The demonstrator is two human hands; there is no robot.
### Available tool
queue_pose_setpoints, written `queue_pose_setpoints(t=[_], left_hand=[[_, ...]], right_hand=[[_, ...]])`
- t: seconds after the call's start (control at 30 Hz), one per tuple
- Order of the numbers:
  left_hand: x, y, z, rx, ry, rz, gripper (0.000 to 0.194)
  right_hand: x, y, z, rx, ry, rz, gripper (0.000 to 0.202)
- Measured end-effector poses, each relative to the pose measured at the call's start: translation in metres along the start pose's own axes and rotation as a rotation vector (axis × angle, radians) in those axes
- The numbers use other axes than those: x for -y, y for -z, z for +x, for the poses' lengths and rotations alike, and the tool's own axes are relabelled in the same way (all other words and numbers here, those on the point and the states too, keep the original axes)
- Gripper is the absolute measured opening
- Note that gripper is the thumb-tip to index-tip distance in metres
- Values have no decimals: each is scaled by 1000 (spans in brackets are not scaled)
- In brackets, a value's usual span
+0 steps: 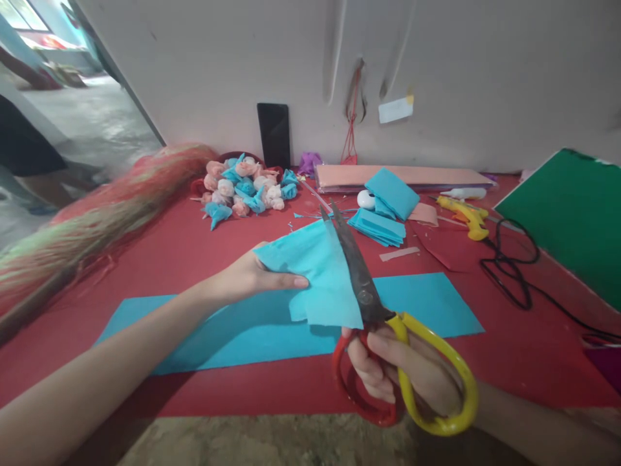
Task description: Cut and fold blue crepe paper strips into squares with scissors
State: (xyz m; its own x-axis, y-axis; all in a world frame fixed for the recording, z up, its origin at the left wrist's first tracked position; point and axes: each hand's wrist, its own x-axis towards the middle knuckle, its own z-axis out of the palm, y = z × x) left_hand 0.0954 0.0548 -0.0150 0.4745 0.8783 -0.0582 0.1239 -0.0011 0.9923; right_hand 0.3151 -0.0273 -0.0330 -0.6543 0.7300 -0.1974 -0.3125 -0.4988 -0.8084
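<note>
My left hand (257, 275) grips a folded piece of light blue crepe paper (317, 268), thumb on top and fingers behind it. In my right hand (407, 372) is a large pair of scissors (363, 294) with one red and one yellow handle loop. Its blades are slightly parted and lie along the right edge of the held paper, tips pointing away from me. Below both hands a long blue crepe paper strip (242, 333) lies flat on the red table cover (204, 401). The fingers behind the paper are hidden.
Pink and blue paper flowers (247, 184) are heaped at the back left, near a leaning black phone (274, 136). Folded blue paper pieces (378, 226) lie behind the scissors. Rightward are a yellow glue gun (463, 213), its black cord and a green board (567, 220). Stringy fibre (111, 200) lies left.
</note>
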Motion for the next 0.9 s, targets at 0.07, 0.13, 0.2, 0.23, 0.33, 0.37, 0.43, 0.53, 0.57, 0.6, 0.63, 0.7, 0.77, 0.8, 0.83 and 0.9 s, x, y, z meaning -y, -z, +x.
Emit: queue_pose_setpoints(t=[0.07,0.13,0.2,0.23,0.33,0.37,0.43,0.53,0.57,0.6,0.63,0.7,0.77,0.8,0.83,0.9], left_hand=[[0,0,0,-8,18,-7,34],[1,0,0,-16,20,-7,33],[2,1,0,-4,9,-1,29],[3,1,0,8,7,-2,28],[5,2,0,33,37,-44,35],[6,2,0,30,49,-69,38],[6,2,0,19,65,-125,42],[5,2,0,17,68,-189,43],[5,2,1,19,67,-197,42],[5,2,2,19,63,-200,41],[6,1,2,19,57,-200,40],[8,-1,4,15,43,-200,41],[11,-5,5,1,37,-213,43],[13,-7,6,-10,41,-219,44],[16,-9,6,-20,51,-224,44],[20,-13,6,-41,75,-221,43]], right_hand=[[0,1,1,-5,6,-11,32],[0,2,1,-23,40,-32,31],[1,3,-1,-31,77,-50,28],[2,3,-3,-24,88,-50,27],[6,2,-6,5,105,-29,24],[8,2,-6,-4,119,-33,24],[13,2,-4,-75,166,-70,26],[27,7,3,-328,269,-242,30],[32,11,6,-421,300,-371,29],[38,17,10,-505,329,-543,27],[43,24,14,-560,337,-758,24],[51,39,20,-584,380,-1174,23],[54,53,26,-553,358,-1309,26],[54,58,29,-534,346,-1336,27],[54,62,32,-510,334,-1343,27],[53,65,37,-448,323,-1365,27]])
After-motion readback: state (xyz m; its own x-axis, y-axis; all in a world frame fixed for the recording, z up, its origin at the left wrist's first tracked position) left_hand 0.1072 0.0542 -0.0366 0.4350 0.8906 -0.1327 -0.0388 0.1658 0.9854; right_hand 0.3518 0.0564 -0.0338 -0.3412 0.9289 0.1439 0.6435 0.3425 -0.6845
